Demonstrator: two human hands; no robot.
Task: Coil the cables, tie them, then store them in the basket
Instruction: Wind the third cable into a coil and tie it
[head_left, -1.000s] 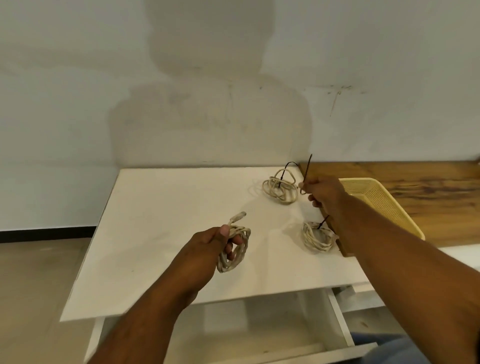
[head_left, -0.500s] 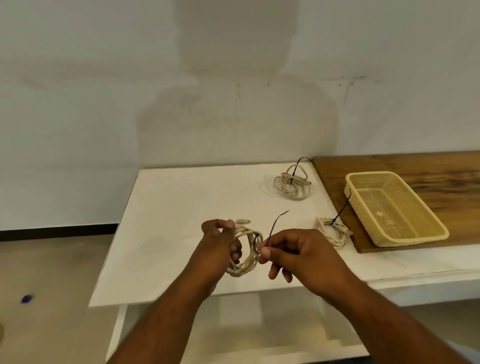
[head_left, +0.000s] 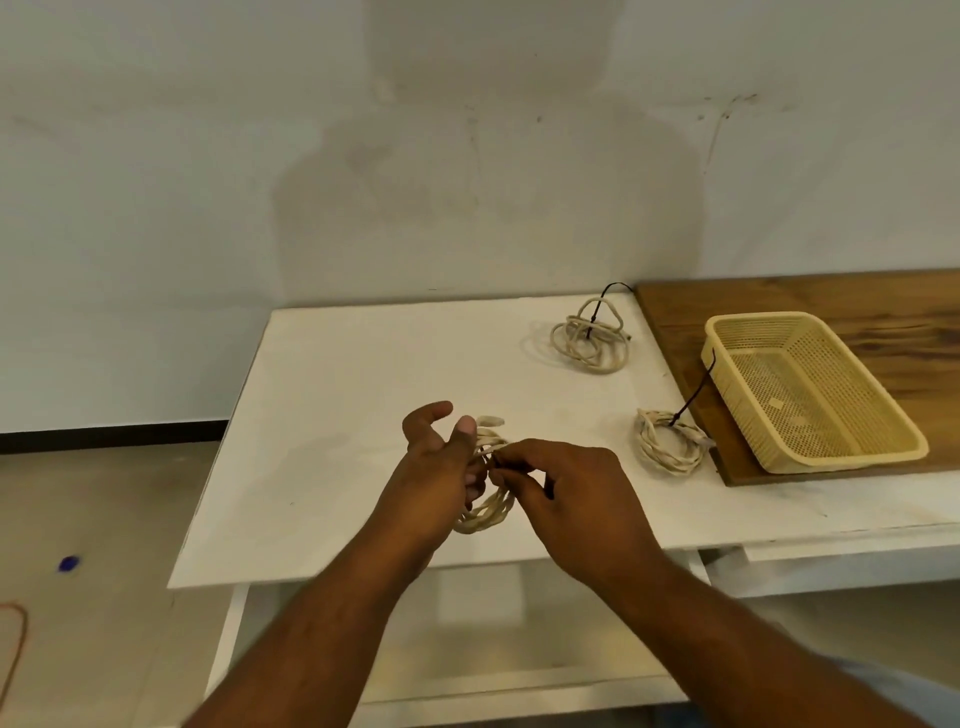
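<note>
Head view, looking down at a white table (head_left: 363, 415) set against a pale wall. A person's two bare hands meet over the near part of the table, working on a cream cable coil (head_left: 488, 506). The left hand (head_left: 441, 467) has the coil looped through it, thumb raised and forefinger extended, the lower fingers curled through the loops. The right hand (head_left: 561, 488) pinches at the top of the coil with thumb and forefinger closed tight; what it pinches is too small to make out, though it is probably a thin dark tie.

Two more cream coils lie on the table. The far coil (head_left: 589, 338) sits near the back edge, loose, with a black tie (head_left: 602, 301) arching up from it. The near coil (head_left: 670, 449) lies just beside a wooden board (head_left: 805, 296), with a dark tie (head_left: 696, 395) rising from it toward the basket. The yellow plastic basket (head_left: 893, 415) rests on that board, well to the right, with no cable in it.

The step in hand appears to be tying the held coil. The risk is that the springy loops slip from the left fingers and unwind if the grip relaxes before the tie is closed, or that the thin tie escapes the pinch.
</note>
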